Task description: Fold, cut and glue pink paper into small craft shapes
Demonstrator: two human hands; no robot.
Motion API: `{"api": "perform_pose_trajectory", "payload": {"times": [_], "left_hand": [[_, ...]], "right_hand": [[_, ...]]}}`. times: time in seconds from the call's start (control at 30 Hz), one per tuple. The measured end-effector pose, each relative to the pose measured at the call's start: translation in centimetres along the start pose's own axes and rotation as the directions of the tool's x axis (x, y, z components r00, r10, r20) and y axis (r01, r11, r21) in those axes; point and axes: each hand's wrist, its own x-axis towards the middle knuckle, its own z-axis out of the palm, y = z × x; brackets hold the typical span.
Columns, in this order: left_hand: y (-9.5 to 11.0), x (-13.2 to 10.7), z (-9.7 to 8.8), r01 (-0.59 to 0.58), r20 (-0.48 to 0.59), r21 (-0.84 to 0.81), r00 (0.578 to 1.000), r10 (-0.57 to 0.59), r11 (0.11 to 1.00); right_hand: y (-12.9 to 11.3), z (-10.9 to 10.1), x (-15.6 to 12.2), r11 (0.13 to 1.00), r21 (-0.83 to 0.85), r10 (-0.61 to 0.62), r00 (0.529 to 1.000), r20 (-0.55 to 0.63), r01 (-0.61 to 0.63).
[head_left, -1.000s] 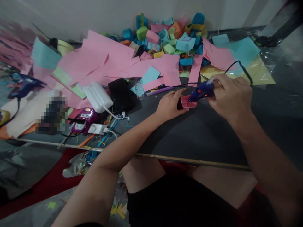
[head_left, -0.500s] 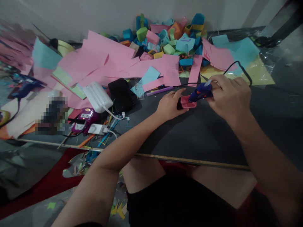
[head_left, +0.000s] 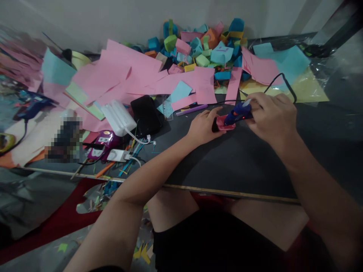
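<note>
On the dark tabletop (head_left: pixel 221 162), my left hand (head_left: pixel 202 126) closes its fingers around a small pink paper box (head_left: pixel 230 127), with a black part at its left end. My right hand (head_left: pixel 273 115) grips a blue glue gun (head_left: pixel 239 111) that has a small red light on its side. The gun's nozzle points down into the box's open top, and I cannot see whether its tip touches the paper. A black cord (head_left: pixel 289 85) loops up behind my right hand.
Behind my hands lie pink paper sheets (head_left: pixel 130 71), a purple pen (head_left: pixel 192 110) and a heap of folded paper pieces (head_left: pixel 202 56). To the left are a black phone (head_left: pixel 146 114), a white power strip (head_left: pixel 118 117), a purple device (head_left: pixel 103 141) and another blue glue gun (head_left: pixel 35 104).
My right hand and the glue gun have shifted slightly left, and the nozzle sits further left within the pink box. My left hand stays in place on the box.
</note>
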Motion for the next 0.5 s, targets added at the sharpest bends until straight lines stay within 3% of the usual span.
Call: {"api": "perform_pose_trajectory", "payload": {"times": [0.3,0.5], "left_hand": [[0.00,0.02,-0.01,0.013,0.002,-0.009,1.000,-0.013,1.000],[0.08,0.03,-0.08,0.009,0.005,-0.016,1.000,-0.009,1.000]], "right_hand": [[0.21,0.64,-0.10,0.998,-0.058,-0.003,0.999,-0.048,0.000],[-0.49,-0.01,0.11,0.999,-0.026,0.037,0.999,0.010,-0.037]]}}
